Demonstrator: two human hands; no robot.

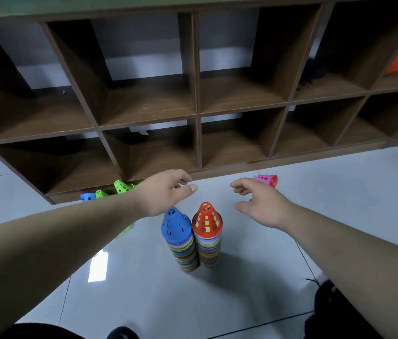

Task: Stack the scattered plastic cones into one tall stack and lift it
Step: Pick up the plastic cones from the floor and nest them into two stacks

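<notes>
The blue-topped stack [179,238] and red-topped stack [207,231] are standing side by side on the floor [261,255]. They are probably light, stiff and wobbly, so grip low. Your left hand [166,192] and right hand [259,201] are hovering above, fingers loose, holding nothing.

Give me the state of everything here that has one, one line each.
Left hand: fingers loosely curled, holding nothing.
Right hand: fingers loosely curled, holding nothing.
Blue-topped stack: upright on the floor, not lifted.
Red-topped stack: upright beside it, still separate.
Pink cone: lying on its side, unstacked.
Green cones: tipped over by the shelf, unstacked.
Small blue cone: loose by the shelf, unstacked.
</notes>
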